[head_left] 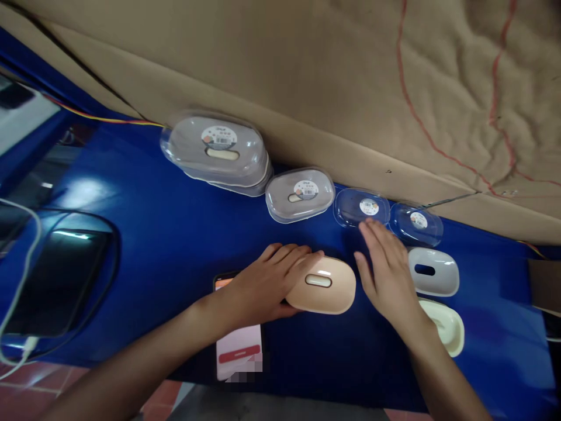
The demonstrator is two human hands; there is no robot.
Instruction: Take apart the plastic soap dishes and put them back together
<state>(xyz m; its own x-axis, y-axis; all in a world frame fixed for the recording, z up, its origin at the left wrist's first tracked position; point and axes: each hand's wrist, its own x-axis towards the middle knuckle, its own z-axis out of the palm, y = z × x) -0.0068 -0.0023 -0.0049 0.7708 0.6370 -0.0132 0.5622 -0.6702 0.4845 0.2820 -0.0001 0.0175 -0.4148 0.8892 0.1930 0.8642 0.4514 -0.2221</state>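
Observation:
My left hand [274, 280] grips the left end of a peach-coloured oval soap dish [337, 292], fingers over its top and thumb along its near side. A cream piece shows through the dish's slot. To the right, my right hand [385, 269] is open and holds nothing, its fingers stretched forward. Its fingertips reach the near edge of a clear lid [350, 207] with a round label; whether they touch I cannot tell. Beside it lies another clear lid [432, 229]. Right of my right hand are a white slotted dish [447, 278] and a pale yellow dish [456, 336], partly hidden by my wrist.
Stacked lidded soap dishes [179, 143] and a single lidded one [280, 204] stand along the back of the blue table [153, 245], against brown paper [307, 76]. A lit phone [236, 339] lies under my left forearm. Farther left are a dark tablet [56, 280] and cables.

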